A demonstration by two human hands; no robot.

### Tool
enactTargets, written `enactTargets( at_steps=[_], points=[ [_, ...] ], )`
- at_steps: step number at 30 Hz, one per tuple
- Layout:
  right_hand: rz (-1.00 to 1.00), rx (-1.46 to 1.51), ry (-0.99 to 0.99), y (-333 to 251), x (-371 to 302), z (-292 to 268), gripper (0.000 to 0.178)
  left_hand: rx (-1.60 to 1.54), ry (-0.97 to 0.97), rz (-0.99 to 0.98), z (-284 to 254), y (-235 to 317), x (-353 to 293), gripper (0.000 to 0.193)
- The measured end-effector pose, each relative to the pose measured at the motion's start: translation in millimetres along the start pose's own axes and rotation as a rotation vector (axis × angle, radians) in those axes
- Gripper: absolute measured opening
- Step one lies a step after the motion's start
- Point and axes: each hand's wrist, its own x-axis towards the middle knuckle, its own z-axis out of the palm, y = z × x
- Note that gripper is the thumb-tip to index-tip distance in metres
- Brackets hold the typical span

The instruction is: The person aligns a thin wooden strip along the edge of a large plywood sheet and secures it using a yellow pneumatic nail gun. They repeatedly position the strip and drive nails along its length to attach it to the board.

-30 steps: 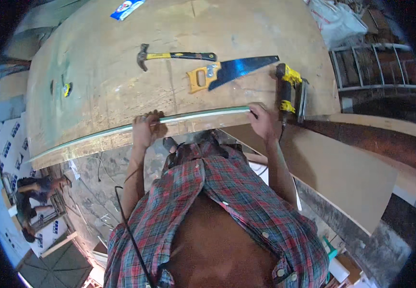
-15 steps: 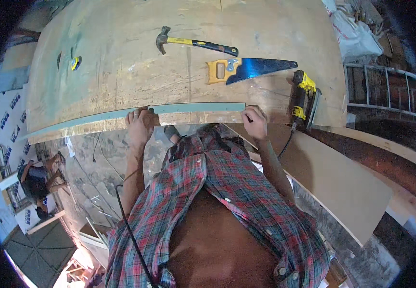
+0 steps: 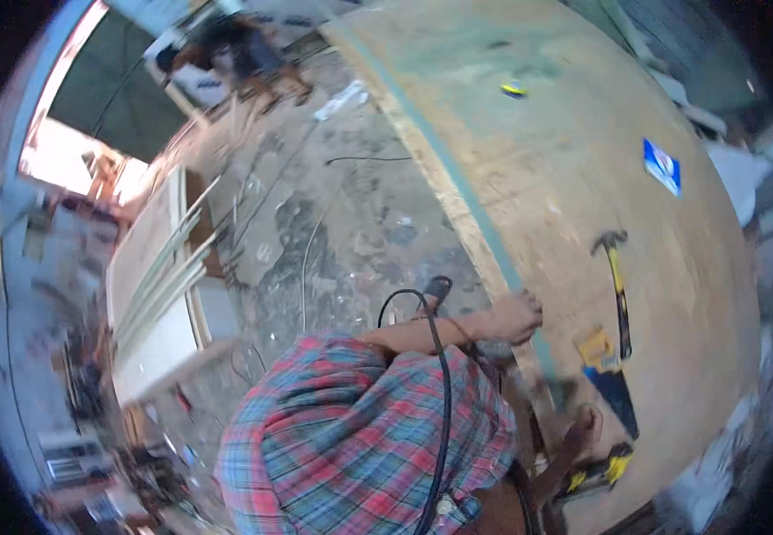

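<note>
A long, narrow grey-green strip (image 3: 468,198) lies along the near edge of the wooden table (image 3: 574,169). My left hand (image 3: 516,317) is closed over the strip near its closer end, knuckles up. Beside that end is my right hand (image 3: 585,430), its fingers curled; blur hides whether anything is in them. A handsaw (image 3: 614,401) with a yellow handle and dark blade lies just beyond my right hand. Past it rests a claw hammer (image 3: 620,308) with a yellow and black handle. A yellow-and-black power tool (image 3: 602,470) sits close to my right wrist.
On the table are a small yellow tape measure (image 3: 513,88) and a blue-and-white packet (image 3: 662,167). A black cable (image 3: 444,401) hangs across my front. Pale boards and strips (image 3: 168,294) are stacked on the floor at left; another person (image 3: 235,58) crouches at the far left.
My view has swung left, so the table now runs steeply down the right side. The packet and stacked boards have come into view. My left hand remains at the strip.
</note>
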Motion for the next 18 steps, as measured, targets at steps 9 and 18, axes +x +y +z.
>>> enactTargets(
  at_steps=[9,18],
  points=[
    [-0.294,-0.468,-0.081,-86.4,190.2,55.5,0.053,0.095,-0.076,0.072,49.0,34.5,-3.6,0.018],
    [-0.195,-0.692,-0.222,-127.0,231.4,94.6,0.042,0.151,-0.022,0.151,64.2,51.6,3.2,0.013]
  ],
)
